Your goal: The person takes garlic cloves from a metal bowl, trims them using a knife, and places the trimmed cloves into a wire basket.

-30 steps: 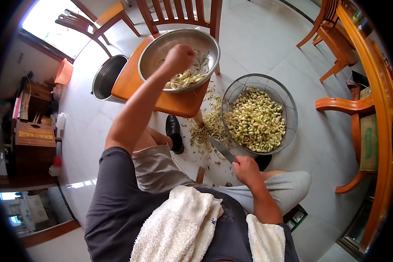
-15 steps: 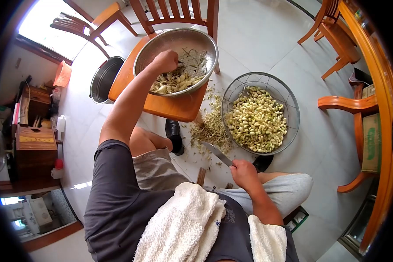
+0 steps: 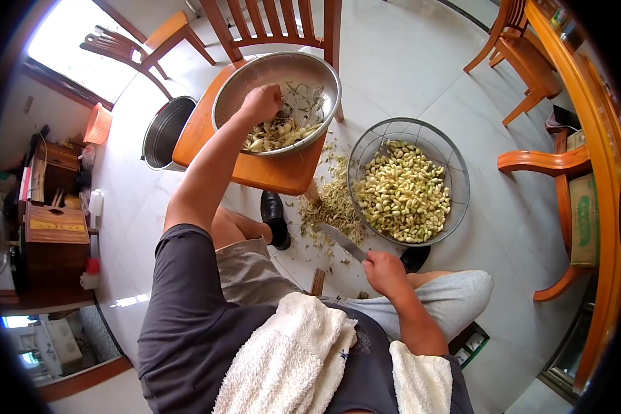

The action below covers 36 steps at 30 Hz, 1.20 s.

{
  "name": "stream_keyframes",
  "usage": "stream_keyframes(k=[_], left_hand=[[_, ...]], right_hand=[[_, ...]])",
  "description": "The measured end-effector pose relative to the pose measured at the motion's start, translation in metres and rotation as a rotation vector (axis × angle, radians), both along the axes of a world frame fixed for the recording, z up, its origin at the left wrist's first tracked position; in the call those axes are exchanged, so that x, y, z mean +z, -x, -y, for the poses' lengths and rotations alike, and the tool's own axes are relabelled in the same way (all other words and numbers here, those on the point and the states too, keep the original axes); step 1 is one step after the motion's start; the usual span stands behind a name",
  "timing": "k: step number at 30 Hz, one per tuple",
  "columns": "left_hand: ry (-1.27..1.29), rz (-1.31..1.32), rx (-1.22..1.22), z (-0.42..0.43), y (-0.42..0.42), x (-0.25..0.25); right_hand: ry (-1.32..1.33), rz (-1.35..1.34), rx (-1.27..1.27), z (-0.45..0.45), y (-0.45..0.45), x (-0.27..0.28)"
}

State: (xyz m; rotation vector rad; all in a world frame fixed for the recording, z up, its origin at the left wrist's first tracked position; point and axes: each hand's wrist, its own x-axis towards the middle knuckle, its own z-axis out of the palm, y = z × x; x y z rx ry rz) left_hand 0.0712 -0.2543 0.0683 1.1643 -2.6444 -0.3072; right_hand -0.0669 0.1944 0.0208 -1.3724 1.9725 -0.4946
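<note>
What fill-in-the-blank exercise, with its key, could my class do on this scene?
1. The right hand holds a ____.
2. The left hand is at a metal colander that rests on a wooden ____.
3. A white ____ drapes over the dark shirt.
4. Loose scraps lie scattered on the ____.

Missing words: knife; chair; towel; floor.

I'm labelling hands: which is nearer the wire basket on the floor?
Right. The right hand holds a knife just short of the wire basket; the left hand is farther off, at the colander.
</note>
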Motion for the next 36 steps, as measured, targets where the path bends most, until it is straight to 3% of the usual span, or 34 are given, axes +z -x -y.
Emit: stream_keyframes(k=[3,4,8,13,17,24,36], left_hand=[[-0.160,-0.368,0.090,0.000,-0.004,0.018],[-0.390,-0.496,0.168,-0.016,-0.002,0.041],[-0.878,-0.880,0.096,-0.073,-0.019,0.082],[-1.264,-1.033,0.111,-0.165,-0.045,0.082],[-1.489,-1.077,0.092,-0.222,-0.050,0.053],[-1.588,-1.110,0.257,-0.278,-0.037,0.017],[-1.438,-1.059,0.202,-0.285,-0.030,0.005]], right_hand=[[0.014,0.005,-0.017,0.001,0.002,0.005],[0.040,0.015,-0.044,0.001,0.003,0.006],[0.191,0.065,-0.160,0.001,0.008,0.020],[0.397,0.180,-0.312,0.001,0.010,0.043],[0.625,0.175,-0.285,0.003,0.005,0.056],[0.780,0.146,-0.184,0.003,-0.005,0.058],[0.741,0.017,-0.130,0.004,-0.008,0.052]])
